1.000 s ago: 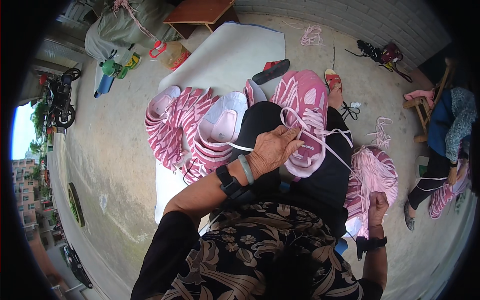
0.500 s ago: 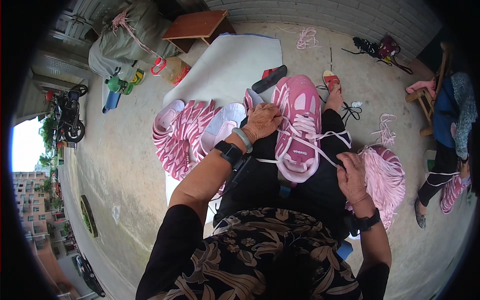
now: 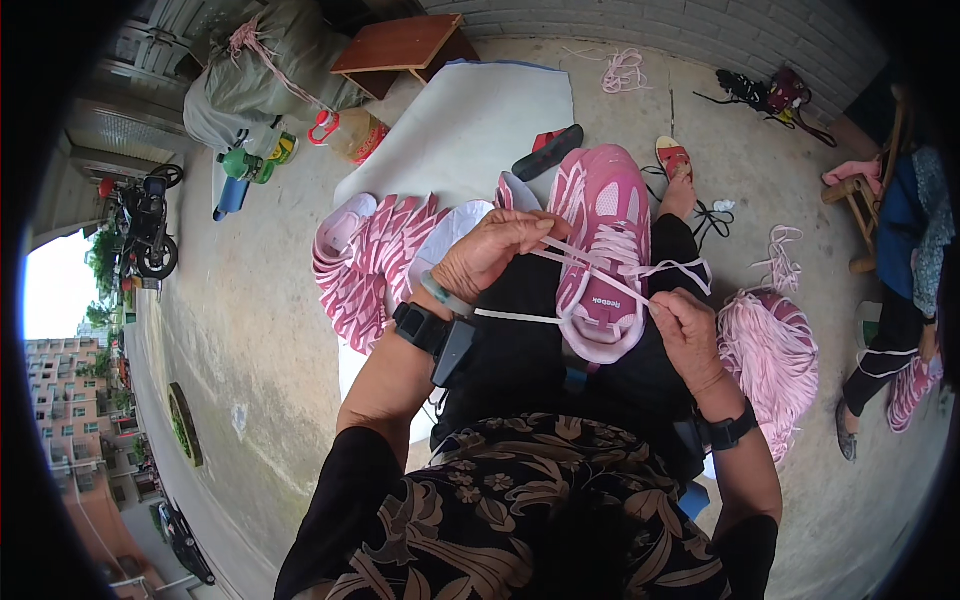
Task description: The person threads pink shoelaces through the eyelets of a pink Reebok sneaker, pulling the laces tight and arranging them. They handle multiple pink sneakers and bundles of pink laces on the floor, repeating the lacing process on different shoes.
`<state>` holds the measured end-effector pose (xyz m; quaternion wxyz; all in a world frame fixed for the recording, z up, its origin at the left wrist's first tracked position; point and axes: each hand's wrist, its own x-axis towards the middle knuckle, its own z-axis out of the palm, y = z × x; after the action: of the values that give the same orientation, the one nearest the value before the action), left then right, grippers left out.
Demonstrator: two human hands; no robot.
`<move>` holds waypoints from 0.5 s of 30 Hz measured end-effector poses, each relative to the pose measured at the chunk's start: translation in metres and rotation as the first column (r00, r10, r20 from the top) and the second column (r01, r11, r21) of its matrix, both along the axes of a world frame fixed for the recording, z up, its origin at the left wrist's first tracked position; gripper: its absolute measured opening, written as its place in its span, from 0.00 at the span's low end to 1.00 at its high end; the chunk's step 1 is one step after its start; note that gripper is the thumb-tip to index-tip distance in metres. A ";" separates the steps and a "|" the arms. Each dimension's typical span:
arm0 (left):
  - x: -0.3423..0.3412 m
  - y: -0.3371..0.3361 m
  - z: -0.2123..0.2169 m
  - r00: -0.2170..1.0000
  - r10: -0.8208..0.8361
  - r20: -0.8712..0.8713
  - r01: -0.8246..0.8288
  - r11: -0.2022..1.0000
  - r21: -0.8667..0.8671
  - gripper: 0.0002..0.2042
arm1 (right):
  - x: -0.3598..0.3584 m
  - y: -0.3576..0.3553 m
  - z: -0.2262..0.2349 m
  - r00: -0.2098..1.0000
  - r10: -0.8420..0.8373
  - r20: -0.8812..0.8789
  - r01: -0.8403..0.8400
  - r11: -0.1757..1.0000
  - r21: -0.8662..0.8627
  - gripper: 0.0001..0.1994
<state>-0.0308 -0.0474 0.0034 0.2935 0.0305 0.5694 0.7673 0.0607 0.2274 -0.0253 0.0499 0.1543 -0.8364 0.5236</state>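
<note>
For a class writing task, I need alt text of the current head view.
Someone's left hand and right hand hold a lace taut across a pink shoe on their lap. Pink shoe uppers are stacked to the left; a bundle of laces lies to the right.

Pale lace between left hand and right hand (across a pink shoe).

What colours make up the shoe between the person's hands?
The shoe is deep pink with pale pink laces, best seen in the head view.
</note>
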 end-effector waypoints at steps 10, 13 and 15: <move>0.013 0.033 -0.011 0.983 -0.012 -0.181 -0.054 0.934 -0.354 0.23 | 0.082 0.110 -0.015 0.922 -0.255 -0.290 0.346 0.880 0.326 0.02; 0.014 0.043 -0.018 0.927 0.043 -0.373 -0.228 0.854 -0.467 0.20 | 0.094 0.121 -0.030 0.939 -0.327 -0.105 0.343 0.908 0.242 0.03; 0.021 0.053 -0.013 0.803 -0.035 -0.596 -0.332 0.803 -0.495 0.12 | 0.088 0.107 -0.030 0.957 -0.266 0.116 0.246 0.956 0.158 0.05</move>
<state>-0.0097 0.0053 -0.0095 0.0373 0.1242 0.8362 0.5329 0.1483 0.3347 -0.0557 0.0493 0.0117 -0.8859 0.4610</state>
